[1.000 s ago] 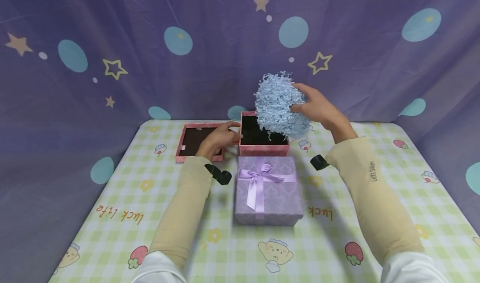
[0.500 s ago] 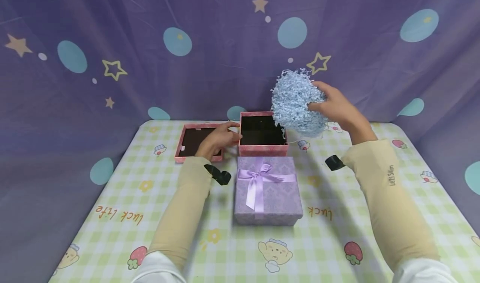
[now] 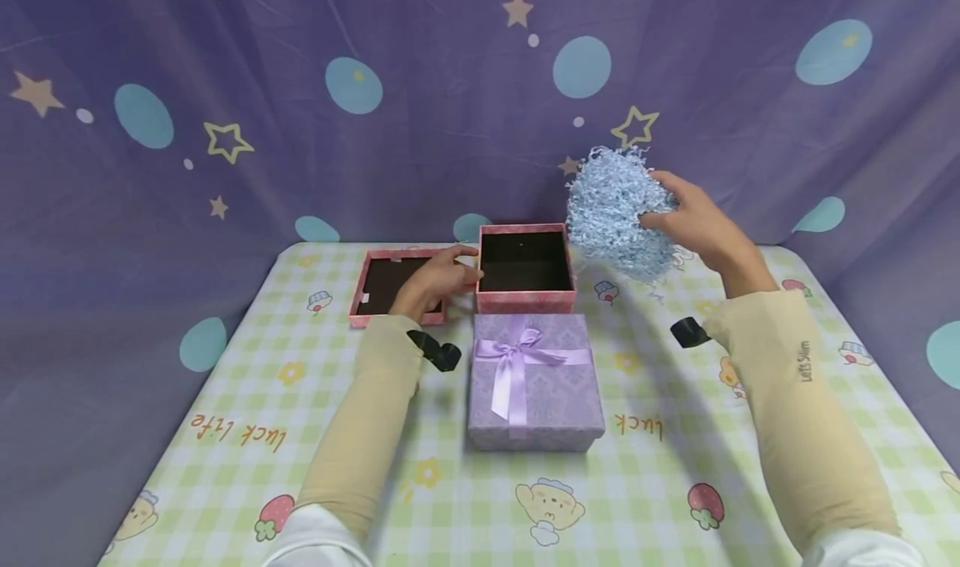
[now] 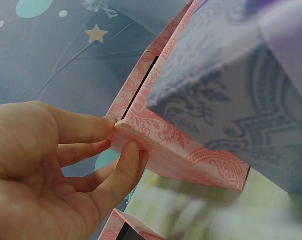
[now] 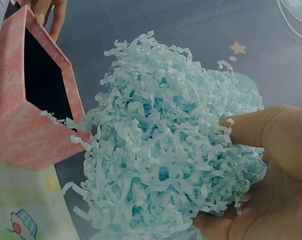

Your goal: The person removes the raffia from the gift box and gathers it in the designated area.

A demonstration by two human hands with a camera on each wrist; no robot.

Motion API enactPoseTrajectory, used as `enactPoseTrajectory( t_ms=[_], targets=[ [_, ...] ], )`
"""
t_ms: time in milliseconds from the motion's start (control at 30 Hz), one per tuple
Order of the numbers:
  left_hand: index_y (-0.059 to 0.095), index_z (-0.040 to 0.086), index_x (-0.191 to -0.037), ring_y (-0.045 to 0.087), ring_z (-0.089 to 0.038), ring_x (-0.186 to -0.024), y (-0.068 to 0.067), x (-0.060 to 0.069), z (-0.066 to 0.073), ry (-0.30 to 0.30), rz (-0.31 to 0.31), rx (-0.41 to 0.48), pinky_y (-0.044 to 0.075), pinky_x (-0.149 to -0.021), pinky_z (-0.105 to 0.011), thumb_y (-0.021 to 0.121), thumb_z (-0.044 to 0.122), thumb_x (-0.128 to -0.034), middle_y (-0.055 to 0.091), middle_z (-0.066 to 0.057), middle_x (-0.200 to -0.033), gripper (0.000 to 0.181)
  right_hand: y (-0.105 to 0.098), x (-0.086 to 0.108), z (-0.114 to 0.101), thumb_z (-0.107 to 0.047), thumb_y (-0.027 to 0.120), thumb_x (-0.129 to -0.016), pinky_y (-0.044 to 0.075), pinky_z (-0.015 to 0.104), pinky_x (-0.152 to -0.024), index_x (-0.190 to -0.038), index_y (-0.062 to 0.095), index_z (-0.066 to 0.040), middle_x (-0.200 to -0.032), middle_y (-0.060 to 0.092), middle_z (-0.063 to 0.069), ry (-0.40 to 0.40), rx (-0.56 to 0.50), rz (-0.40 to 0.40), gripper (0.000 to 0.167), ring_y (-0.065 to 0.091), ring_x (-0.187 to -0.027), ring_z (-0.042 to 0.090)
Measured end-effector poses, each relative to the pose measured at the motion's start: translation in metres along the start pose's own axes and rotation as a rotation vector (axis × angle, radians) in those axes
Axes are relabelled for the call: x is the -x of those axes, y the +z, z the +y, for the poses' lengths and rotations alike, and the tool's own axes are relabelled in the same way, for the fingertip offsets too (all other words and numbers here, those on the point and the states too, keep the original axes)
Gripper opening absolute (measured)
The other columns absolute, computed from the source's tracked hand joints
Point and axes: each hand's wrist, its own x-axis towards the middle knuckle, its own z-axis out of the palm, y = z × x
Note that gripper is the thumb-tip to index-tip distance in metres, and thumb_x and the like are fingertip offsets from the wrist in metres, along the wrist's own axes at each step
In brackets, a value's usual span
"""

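My right hand [image 3: 697, 221] holds a fluffy clump of light-blue shredded paper [image 3: 618, 213] in the air, right of the open pink box [image 3: 525, 302]. In the right wrist view the crinkled shreds [image 5: 155, 135] fill the middle, and the thumb and fingers grip their right side. A few loose strands hang near the box rim. The box's dark inside shows no paper. My left hand [image 3: 438, 279] holds the box at its left side; in the left wrist view its fingertips pinch the patterned corner [image 4: 136, 125].
A pink lid [image 3: 360, 296] lies with its dark inside up, left of the box and partly behind my left hand. In front of the box stands a closed purple gift box [image 3: 555, 400] with a ribbon bow. A purple curtain [image 3: 450, 158] hangs behind the table.
My right hand has carried the shredded paper to the right, from above the pink box to beside it, uncovering the dark inside. My left hand stays at the box.
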Motion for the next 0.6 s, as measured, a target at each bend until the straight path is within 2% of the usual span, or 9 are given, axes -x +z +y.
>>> enactPoseTrajectory(
  t_ms=[400,600],
  targets=[
    [0.038,0.014,-0.144,0.055,-0.028,-0.122,0.000,0.000,0.000,0.015,0.003,-0.004,0.039,-0.108,-0.042,0.058,0.013,-0.0938,0.053,-0.016,-0.131,0.054,-0.007,0.005,0.023,-0.022,0.055,-0.096,0.020,0.065,-0.110,-0.155,0.006,-0.020,-0.161,-0.005,0.007,0.020,0.006,0.012,0.077,0.000,-0.147,0.036],
    [0.038,0.014,-0.145,0.054,-0.028,-0.124,-0.001,0.000,0.000,0.010,0.000,-0.009,0.037,-0.110,-0.043,0.058,0.014,-0.0940,0.052,-0.016,-0.132,0.054,-0.005,0.004,0.042,-0.020,0.056,-0.095,0.019,0.065,-0.110,-0.155,0.006,-0.017,-0.161,-0.002,0.012,0.034,0.029,0.012,0.078,0.002,-0.146,0.039]
  ],
)
